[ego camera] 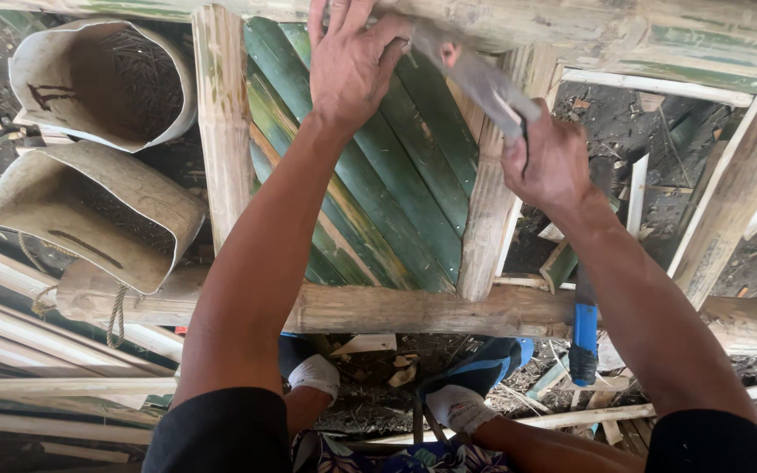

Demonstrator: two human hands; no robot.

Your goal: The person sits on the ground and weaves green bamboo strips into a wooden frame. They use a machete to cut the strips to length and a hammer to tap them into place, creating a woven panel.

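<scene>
Two hands at work on a bamboo frame, seen from above. Left hand (350, 61) lies palm down at the top of the frame, fingers spread and reaching over the upper pole (624, 31); not clenched, and whether it grips anything I cannot tell. Thumb tip is just beside the blade (475, 79). Right hand (549, 162) is clenched around the handle of that blade, a grey, worn knife running up and left from the fist to the upper pole, its tip next to the left thumb.

Under both hands: green slats (378, 193) laid diagonally, side by side, filling the panel between two pale uprights. Left upright (221, 123) stands just left of the left forearm; middle upright (488, 219) runs below the knife. Both meet the lower pole (449, 311), which crosses the view horizontally. A third upright (733, 193) leans at far right.

Left of the frame: two grey curved sheaths (102, 79), open like buckets, one above the other; the lower one touches the lower pole, where a rope (117, 315) is tied.

Below the lower pole: a blue-handled tool (583, 337) hanging upright beside the right forearm, two feet in white socks (317, 375), and loose pale poles (45, 337) on littered ground at left.
</scene>
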